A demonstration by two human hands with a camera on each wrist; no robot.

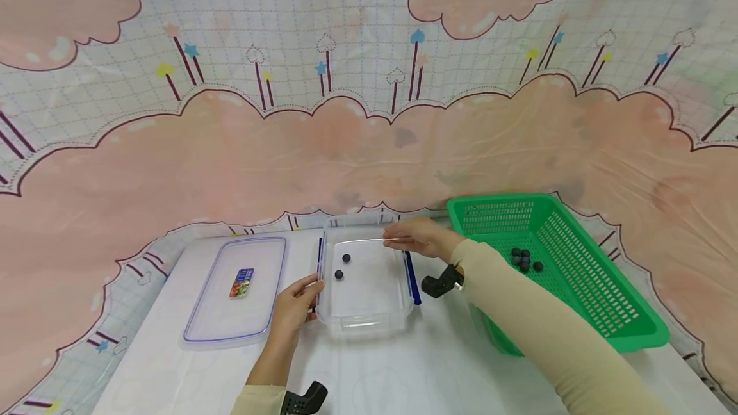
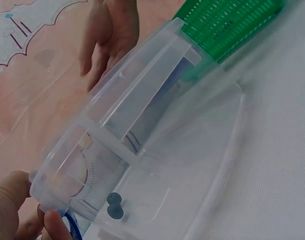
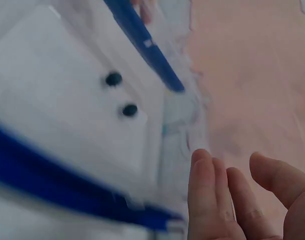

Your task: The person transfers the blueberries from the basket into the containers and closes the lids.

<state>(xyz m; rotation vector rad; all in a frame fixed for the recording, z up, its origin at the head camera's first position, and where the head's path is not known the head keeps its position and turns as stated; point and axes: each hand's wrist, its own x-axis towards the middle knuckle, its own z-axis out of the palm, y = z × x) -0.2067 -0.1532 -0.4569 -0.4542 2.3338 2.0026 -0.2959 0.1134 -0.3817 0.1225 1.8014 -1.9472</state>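
Note:
A clear plastic container (image 1: 364,324) with blue side latches (image 1: 412,280) stands at the middle of the table. Two blueberries lie on its floor, the farther blueberry (image 1: 346,258) and the nearer blueberry (image 1: 339,275). My left hand (image 1: 295,303) grips the container's left side, thumb at the rim and fingers lower down, as the left wrist view shows. Over the far right part of the container is my right hand (image 1: 422,237), its fingers extended with nothing held. In the right wrist view the fingers (image 3: 202,195) are apart from the thumb.
To the right sits a green perforated basket (image 1: 628,338) with several blueberries (image 1: 521,260) inside. A clear lid (image 1: 198,332) with a blue edge and a colourful label (image 1: 241,283) lies on the left of the white table (image 1: 369,383). A patterned cloth (image 1: 323,159) hangs behind.

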